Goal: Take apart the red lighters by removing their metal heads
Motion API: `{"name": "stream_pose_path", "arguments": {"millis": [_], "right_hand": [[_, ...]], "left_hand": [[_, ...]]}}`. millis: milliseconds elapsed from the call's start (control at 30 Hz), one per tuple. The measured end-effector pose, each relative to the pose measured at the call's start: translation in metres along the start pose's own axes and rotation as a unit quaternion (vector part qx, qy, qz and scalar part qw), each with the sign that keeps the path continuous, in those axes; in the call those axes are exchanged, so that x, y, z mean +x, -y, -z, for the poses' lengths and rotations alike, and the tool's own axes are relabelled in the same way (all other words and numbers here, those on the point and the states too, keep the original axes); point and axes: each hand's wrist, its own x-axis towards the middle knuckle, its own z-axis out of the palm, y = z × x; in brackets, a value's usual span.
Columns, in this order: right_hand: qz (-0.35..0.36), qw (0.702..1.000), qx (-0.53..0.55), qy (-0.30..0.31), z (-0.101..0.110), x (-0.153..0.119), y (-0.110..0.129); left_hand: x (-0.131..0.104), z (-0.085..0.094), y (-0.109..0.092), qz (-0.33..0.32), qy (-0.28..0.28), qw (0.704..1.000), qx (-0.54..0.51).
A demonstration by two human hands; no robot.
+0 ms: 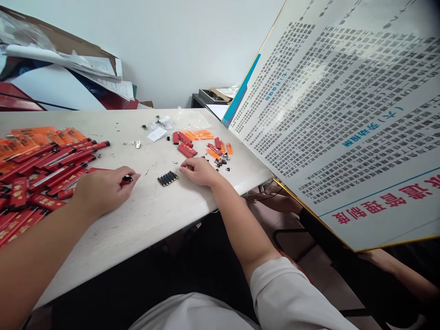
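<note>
My left hand (106, 190) is closed around a red stick-shaped item (126, 179) whose black end shows by the thumb. Beside it on the left lies a pile of red pieces with black ends (58, 170), with orange pieces in clear wraps (37, 137) behind them. My right hand (197, 170) rests on the table with its fingers curled together; whatever the fingertips may hold is too small to make out. Just left of it, several small black parts (167, 178) lie in a row. Red pieces (185, 150) and small metal and black parts (222, 161) lie beyond the right hand.
The white table (137, 229) carries a clear bag with a white label (157, 134). A large printed board (343, 114) leans over the right side. Papers and boxes (68, 75) are stacked at the back left. Another person's arm (398, 268) shows below the board.
</note>
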Motion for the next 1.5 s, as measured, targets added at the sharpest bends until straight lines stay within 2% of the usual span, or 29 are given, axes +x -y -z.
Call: {"name": "stream_pose_path", "arguments": {"millis": [133, 267, 467, 633, 1100, 1500], "right_hand": [[0.004, 1.000, -0.003, 0.008, 0.000, -0.001, 0.000], [0.004, 1.000, -0.003, 0.012, 0.000, -0.001, 0.000], [0.013, 1.000, -0.014, 0.020, 0.001, -0.002, 0.001], [0.013, 0.999, -0.019, 0.023, 0.002, -0.002, 0.002], [0.009, 1.000, -0.014, 0.022, 0.001, -0.001, -0.001], [0.006, 1.000, -0.005, 0.020, 0.001, -0.002, -0.001]], "left_hand": [[0.000, 0.001, -0.004, 0.007, 0.004, 1.000, -0.006], [0.003, -0.006, -0.005, 0.016, 0.003, 1.000, 0.012], [0.008, -0.018, 0.002, 0.041, 0.000, 0.999, -0.004], [0.010, -0.019, 0.007, 0.066, 0.022, 0.997, -0.032], [0.006, -0.026, 0.012, 0.007, -0.120, 0.992, -0.030], [0.008, -0.031, 0.015, -0.036, -0.167, 0.983, -0.072]]}}
